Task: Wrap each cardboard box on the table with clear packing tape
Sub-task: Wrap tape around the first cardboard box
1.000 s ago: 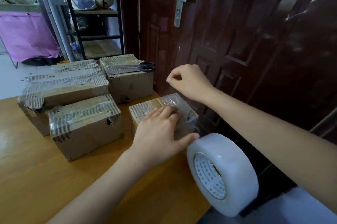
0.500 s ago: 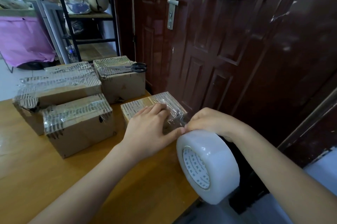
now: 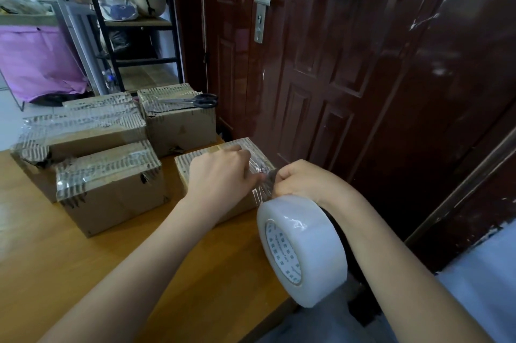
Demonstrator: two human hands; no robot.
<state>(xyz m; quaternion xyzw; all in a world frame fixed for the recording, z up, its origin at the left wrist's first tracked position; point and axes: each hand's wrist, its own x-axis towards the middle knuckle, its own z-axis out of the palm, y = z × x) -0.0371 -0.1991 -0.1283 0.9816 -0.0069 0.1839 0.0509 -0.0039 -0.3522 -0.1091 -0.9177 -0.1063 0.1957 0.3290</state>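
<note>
A small cardboard box point(image 3: 186, 168) with clear tape across its top sits near the right edge of the wooden table point(image 3: 55, 273). My left hand point(image 3: 220, 178) lies on top of it, fingers pressing down, thumb by the tape strip point(image 3: 262, 176). My right hand point(image 3: 304, 180) is curled just off the box's right corner and pinches that crinkled strip. The big white tape roll point(image 3: 301, 247) hangs below my right wrist, beyond the table edge. Three taped boxes stand to the left: a front one point(image 3: 111, 197), a long one point(image 3: 83, 133) and a back one point(image 3: 178, 127).
Black-handled scissors point(image 3: 195, 101) lie on the back box. A further taped box point(image 3: 97, 98) shows behind the long one. A dark red door point(image 3: 335, 91) stands close on the right. A black shelf unit point(image 3: 134, 35) and a pink cloth point(image 3: 39, 63) are at the back left.
My right hand came down from above the box to its right corner and took hold of the tape strip. The roll swung slightly left. My left hand stayed on the box.
</note>
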